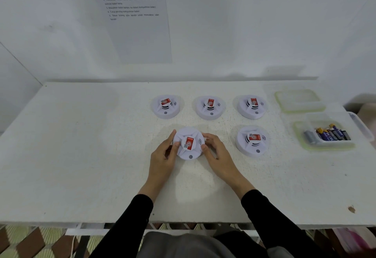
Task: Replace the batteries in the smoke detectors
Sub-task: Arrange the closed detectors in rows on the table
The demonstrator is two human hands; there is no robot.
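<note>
Several round white smoke detectors with red labels lie on the white table (81, 156). Three form a back row: one at the left (165, 107), one in the middle (210, 108), one at the right (252, 107). Another (253, 141) sits in the front row at the right. The front-left detector (189, 143) is held between both hands, face up. My left hand (164, 153) grips its left side and my right hand (215, 151) grips its right side. A clear plastic box (329, 147) at the right holds several batteries (329, 134).
A clear lid (299, 101) with a green rim lies behind the battery box. A printed instruction sheet (134, 17) hangs on the white wall behind the table. The table's front edge runs just above my lap; patterned floor shows below.
</note>
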